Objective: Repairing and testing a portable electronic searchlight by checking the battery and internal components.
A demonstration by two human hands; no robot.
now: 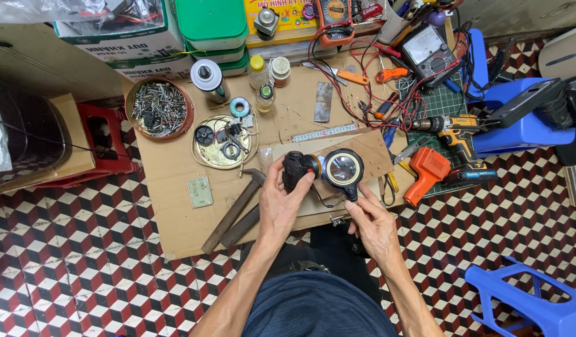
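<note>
Black flashlight [322,170] held just above the near edge of the cardboard-covered worktop [175,181], near its middle. Long axis roughly left-right; round lens head at the right end, glass tilted up toward the camera. Left hand [280,203] clamped on the body, thumb over the top. Right hand [370,221] pinched together on the head's lower rim. One flashlight. Near the near-left corner: one hammer [238,209], one small pale plate [200,191]. Mid-left: one tin of screws [160,107], one brass dish of parts [224,142]. Right edge: one yellow drill [453,131], one orange tool [426,171].
</note>
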